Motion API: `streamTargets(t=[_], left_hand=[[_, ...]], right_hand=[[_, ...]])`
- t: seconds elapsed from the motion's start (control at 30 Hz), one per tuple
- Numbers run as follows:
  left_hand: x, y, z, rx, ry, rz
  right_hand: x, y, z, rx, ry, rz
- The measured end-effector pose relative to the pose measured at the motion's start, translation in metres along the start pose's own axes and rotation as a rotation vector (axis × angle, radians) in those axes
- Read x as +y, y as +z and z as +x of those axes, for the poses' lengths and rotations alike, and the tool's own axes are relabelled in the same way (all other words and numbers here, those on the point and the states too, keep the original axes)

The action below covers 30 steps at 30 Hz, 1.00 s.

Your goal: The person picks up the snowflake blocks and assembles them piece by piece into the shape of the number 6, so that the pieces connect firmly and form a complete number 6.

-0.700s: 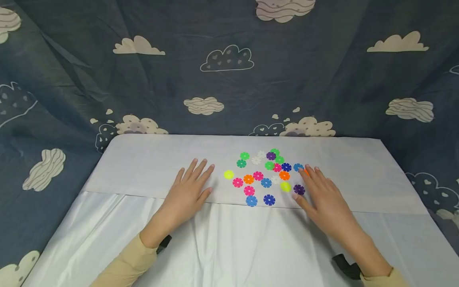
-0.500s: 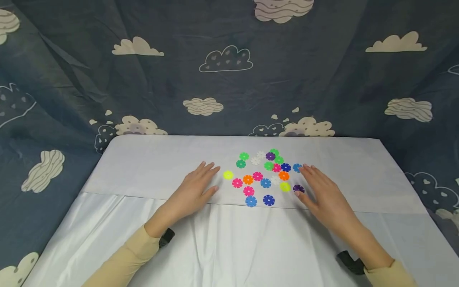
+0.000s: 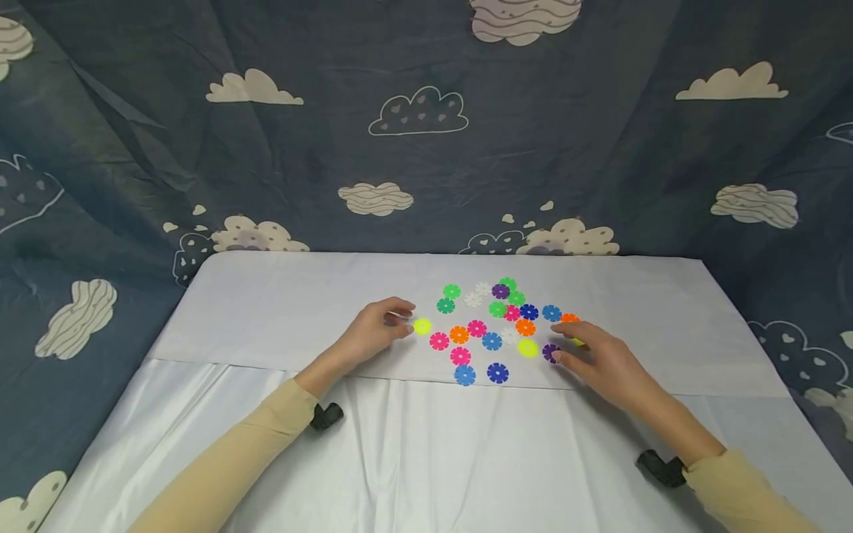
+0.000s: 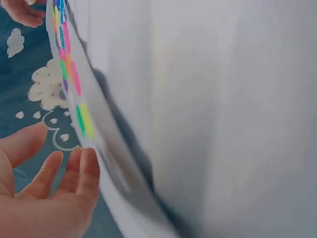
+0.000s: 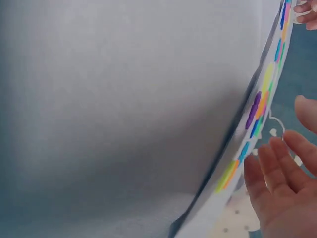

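Observation:
Flower-shaped plastic discs with notched rims lie scattered over the white table. My left hand [image 3: 375, 332] hovers at the left of the group, its fingers loosely bent and holding nothing. Beside its fingertips is a yellow disc [image 3: 423, 326]. On the other side my right hand [image 3: 609, 364] is held over the table, fingers slightly bent, nothing in them. Its thumb tip overlaps a purple disc [image 3: 550, 353]; I cannot tell whether they touch. Its fingers partly hide a second yellow disc [image 3: 578, 342], with an orange disc [image 3: 569, 318] just behind. In the left wrist view, the fingers [image 4: 89, 171] are apart from the thumb.
Between the hands lie pink [image 3: 460, 356], blue [image 3: 465, 375], green and white discs, some overlapping near the back. A white cloth [image 3: 413, 451] covers the table [image 3: 300, 296]. Behind it hangs a dark curtain [image 3: 320, 148] with cloud prints.
My left hand has turned and shifted right, its spread fingers now bent near the yellow disc. My right hand has moved slightly right and its fingers have lowered, uncovering the orange disc.

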<state>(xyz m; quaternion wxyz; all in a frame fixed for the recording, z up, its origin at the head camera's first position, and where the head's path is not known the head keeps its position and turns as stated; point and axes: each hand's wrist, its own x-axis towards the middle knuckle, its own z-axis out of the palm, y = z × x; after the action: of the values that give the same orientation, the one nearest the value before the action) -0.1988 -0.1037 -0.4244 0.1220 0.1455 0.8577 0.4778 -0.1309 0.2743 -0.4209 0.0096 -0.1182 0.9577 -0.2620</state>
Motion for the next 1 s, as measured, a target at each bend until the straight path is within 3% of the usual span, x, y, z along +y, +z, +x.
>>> streamTargets(t=[0.13,0.2,0.3,0.6,0.8,1.0], left_hand=[[-0.006,0.005,0.009,-0.044,-0.065,-0.126],[-0.007,0.006,0.013,-0.059,-0.065,-0.130],[-0.009,0.007,0.019,-0.056,-0.039,-0.083],[-0.006,0.013,0.033,-0.025,0.068,0.216],[-0.003,0.014,0.033,-0.038,0.078,0.230],[0.000,0.014,0.029,-0.036,0.052,0.177]], right_hand=[[0.009,0.004,0.004,-0.054,-0.005,0.051],[0.014,0.005,0.006,-0.080,0.000,0.056],[0.018,0.005,0.009,-0.109,0.002,0.057],[0.024,-0.001,0.019,-0.177,-0.015,0.067],[0.023,-0.001,0.023,-0.186,-0.007,0.086],[0.021,0.000,0.025,-0.188,0.006,0.114]])
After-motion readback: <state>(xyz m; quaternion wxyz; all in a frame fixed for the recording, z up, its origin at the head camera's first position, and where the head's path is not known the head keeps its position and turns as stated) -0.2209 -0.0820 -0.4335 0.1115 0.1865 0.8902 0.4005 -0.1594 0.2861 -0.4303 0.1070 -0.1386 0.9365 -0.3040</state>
